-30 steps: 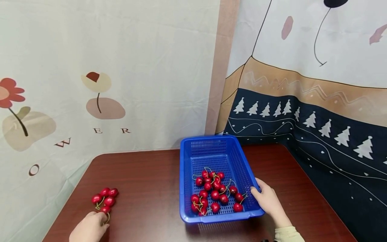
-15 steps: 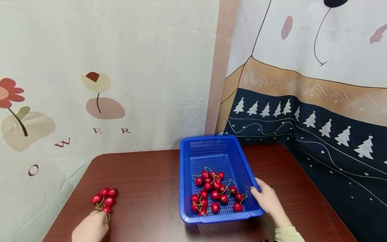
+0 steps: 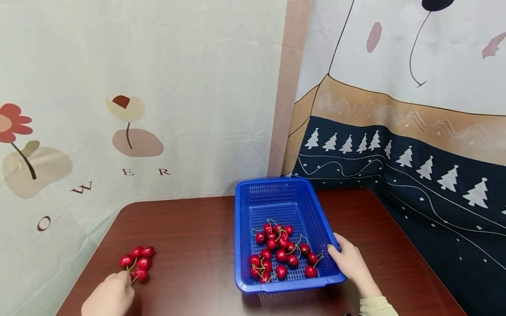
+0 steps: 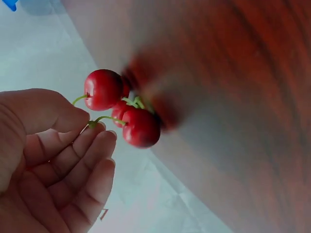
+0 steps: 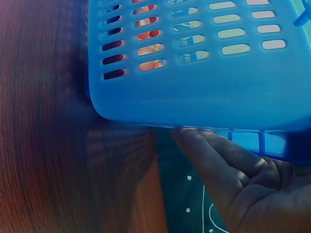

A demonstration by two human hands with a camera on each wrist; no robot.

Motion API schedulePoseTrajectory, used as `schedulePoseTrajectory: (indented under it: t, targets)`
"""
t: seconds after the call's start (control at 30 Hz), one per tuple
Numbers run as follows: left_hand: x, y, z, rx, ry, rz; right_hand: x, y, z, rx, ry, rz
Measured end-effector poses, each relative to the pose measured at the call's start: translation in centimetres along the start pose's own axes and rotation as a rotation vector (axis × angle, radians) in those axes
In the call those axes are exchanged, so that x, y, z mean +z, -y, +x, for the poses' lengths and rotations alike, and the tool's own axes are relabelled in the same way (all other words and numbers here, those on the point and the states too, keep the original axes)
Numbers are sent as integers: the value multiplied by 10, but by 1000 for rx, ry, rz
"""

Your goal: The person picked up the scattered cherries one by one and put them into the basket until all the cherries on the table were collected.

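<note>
At the left of the table, my left hand [image 3: 108, 295] pinches a thin green stem between thumb and forefinger. In the left wrist view that stem leads to a red cherry [image 4: 141, 127], and a second cherry [image 4: 103, 90] with its own stem hangs close by. Several more cherries [image 3: 137, 252] lie bunched just beyond the fingers. My right hand [image 3: 353, 262] grips the right rim of a blue plastic basket [image 3: 290, 286], thumb on top and fingers outside below. Several stemmed cherries [image 3: 281, 255] lie on the basket's near half. The basket's near end seems slightly raised.
The brown wooden table [image 3: 189, 245] stretches between the cherry bunch and the basket. A pale printed cloth [image 3: 205, 109] hangs behind it. On the right, a dark cloth with white trees [image 3: 419, 206] falls along the table's edge.
My left hand has shifted slightly left and back, and the nearest cherry's stem now points toward the fingers. The right hand and the basket stay where they were.
</note>
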State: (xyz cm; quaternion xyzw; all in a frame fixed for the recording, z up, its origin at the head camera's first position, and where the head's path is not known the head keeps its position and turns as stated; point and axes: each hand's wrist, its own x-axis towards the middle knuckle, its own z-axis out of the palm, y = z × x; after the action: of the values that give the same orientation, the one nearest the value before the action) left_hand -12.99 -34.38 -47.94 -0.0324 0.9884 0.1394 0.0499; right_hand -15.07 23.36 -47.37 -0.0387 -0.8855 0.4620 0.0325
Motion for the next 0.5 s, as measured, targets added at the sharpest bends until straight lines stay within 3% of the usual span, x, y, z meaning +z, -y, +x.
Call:
schedulePoseTrajectory:
  t: [0.33,0.5]
  targets:
    - [-15,-10,-6,29,-116,-57,0,-2,0,7,6,11]
    - [-19,-19,-9,75,-212,-89,1,-3,0,10,8,13]
